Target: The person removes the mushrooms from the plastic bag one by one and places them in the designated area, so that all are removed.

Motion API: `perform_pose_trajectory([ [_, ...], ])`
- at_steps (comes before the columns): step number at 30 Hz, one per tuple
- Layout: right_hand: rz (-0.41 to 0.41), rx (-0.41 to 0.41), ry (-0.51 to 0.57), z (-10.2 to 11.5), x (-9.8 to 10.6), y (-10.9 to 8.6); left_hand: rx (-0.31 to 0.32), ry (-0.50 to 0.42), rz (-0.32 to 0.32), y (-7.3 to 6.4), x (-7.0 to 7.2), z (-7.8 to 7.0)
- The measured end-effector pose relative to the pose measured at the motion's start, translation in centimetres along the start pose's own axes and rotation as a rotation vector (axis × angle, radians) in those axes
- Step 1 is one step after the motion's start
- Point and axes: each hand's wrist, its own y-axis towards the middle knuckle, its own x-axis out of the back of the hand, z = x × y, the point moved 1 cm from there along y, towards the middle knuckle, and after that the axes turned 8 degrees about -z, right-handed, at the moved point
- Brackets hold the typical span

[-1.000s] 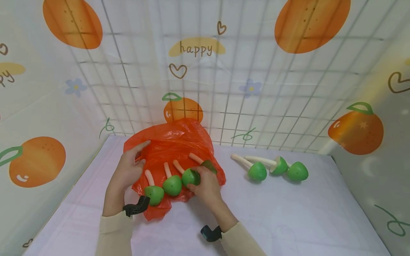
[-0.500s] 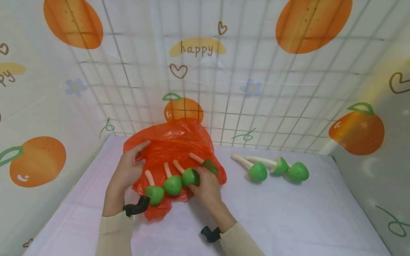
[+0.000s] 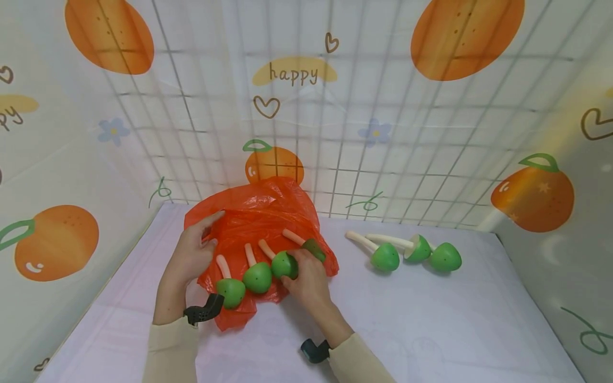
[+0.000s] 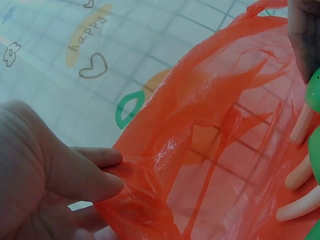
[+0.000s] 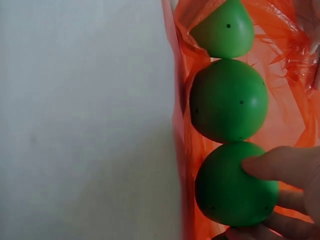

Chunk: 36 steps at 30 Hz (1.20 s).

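Note:
A crumpled red plastic bag (image 3: 268,199) lies spread on the table with its opening raised. Several green-capped toy mushrooms lie in a row in its mouth, pale stems pointing inward; the leftmost mushroom (image 3: 231,292) and its neighbour (image 3: 257,277) are nearest my left arm. My left hand (image 3: 193,250) pinches the bag's left edge between thumb and fingers, as the left wrist view shows. My right hand (image 3: 308,279) grips the cap of another mushroom (image 3: 283,266), thumb on top and fingers along its side. A darker-looking mushroom (image 3: 314,249) lies just beyond that hand's knuckles.
To the right of the bag, three more mushrooms lie close together on the white tabletop (image 3: 431,324); the nearest-left mushroom (image 3: 385,257) has its stem toward the back. A printed cloth (image 3: 330,117) over a wire grid rises behind the table.

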Motion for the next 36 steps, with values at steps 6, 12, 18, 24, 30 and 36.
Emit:
perform_pose_trajectory([
  [6, 0.009, -0.015, 0.020, 0.0, 0.4, 0.1, 0.004, -0.005, -0.001, 0.0, 0.0, 0.0],
  [12, -0.012, 0.025, 0.030, 0.3, 1.2, 0.4, 0.010, -0.005, 0.002, -0.1, 0.0, -0.1],
  [18, -0.017, 0.022, 0.077, 1.1, 2.3, 0.5, 0.017, 0.004, 0.001, 0.0, 0.0, 0.0],
  [24, -0.037, 0.025, 0.122, 1.8, 3.6, 0.6, 0.010, 0.005, -0.002, 0.1, 0.1, 0.0],
  [30, -0.059, 0.007, 0.196, 2.5, 4.8, 0.7, 0.014, 0.010, -0.003, 0.1, 0.0, -0.2],
  [36, -0.048, -0.019, 0.268, 3.0, 5.8, 0.7, 0.008, 0.014, -0.003, 0.1, 0.0, -0.1],
])
